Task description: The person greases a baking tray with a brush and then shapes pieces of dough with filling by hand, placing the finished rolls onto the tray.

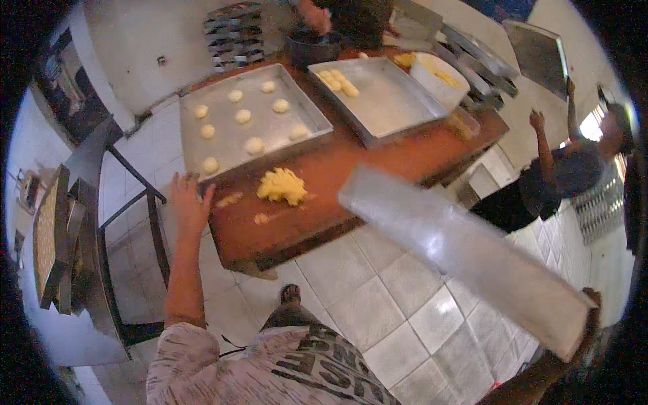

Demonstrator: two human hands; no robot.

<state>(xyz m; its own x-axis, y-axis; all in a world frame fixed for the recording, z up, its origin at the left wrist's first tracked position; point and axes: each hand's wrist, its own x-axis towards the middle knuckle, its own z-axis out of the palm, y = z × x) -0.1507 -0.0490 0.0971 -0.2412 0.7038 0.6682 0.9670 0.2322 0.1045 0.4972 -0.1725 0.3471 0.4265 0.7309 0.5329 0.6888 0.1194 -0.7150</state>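
My left hand (190,199) has its fingers spread at the near left corner of a metal tray (223,142) of pale dough balls (244,116); whether it touches the rim I cannot tell. At lower right, my right hand (588,304) grips the end of a long metal pan (466,260), blurred and tilted, reaching toward the table edge. A loose heap of yellow shreds (282,185) lies on the reddish table (317,239) beside the tray of balls. A second tray (388,104) holds several elongated dough pieces (337,82) in its far left corner.
A white bowl (435,74) of yellow shreds is at the back right. One person (337,17) works at a dark pot behind the table; another (560,172) stands at right with raised arms. A metal rack (131,169) and stacked trays (54,236) stand at left.
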